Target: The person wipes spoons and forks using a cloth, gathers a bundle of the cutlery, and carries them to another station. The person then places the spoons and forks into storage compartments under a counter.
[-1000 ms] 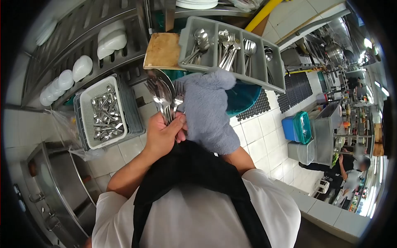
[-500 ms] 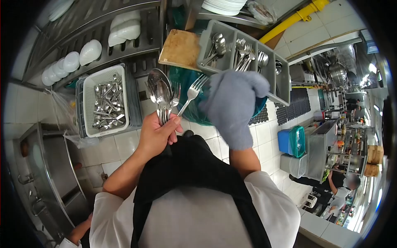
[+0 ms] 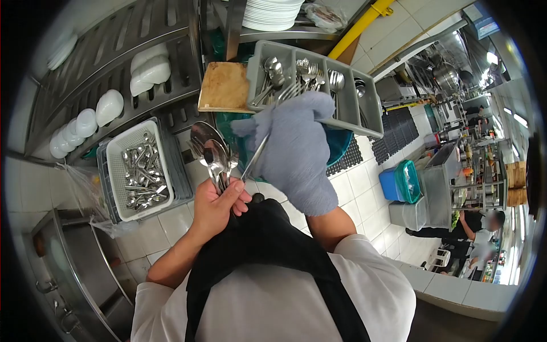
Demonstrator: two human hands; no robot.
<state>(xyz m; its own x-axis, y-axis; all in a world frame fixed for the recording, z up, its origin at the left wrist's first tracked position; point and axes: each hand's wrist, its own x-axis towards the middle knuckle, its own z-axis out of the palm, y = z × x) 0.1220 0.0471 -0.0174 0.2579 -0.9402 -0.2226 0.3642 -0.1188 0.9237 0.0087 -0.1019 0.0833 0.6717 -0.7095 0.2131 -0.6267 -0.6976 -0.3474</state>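
Note:
My left hand (image 3: 219,208) is bare and closed round the handles of a bunch of spoons (image 3: 213,151) and forks, heads pointing up. A single fork (image 3: 259,153) slants up and to the right, its handle end at my left fingers. My right hand (image 3: 296,151) is covered by a fuzzy grey cloth (image 3: 302,165), which folds over the middle of that fork; the tines stick out above. The fingers under the cloth are hidden. Just beyond is a grey cutlery tray (image 3: 373,122), with spoons and forks sorted in its compartments.
On the left stands a white basket (image 3: 117,162) of jumbled cutlery. White bowls (image 3: 108,108) sit on the slatted metal shelf (image 3: 119,68). A wooden board (image 3: 225,85) lies beside the tray, and stacked plates (image 3: 273,14) stand behind. People (image 3: 470,228) are at the far right.
The cloth-covered right hand has moved left from near the tray and now folds over the fork held out by my left hand. The view has shifted slightly.

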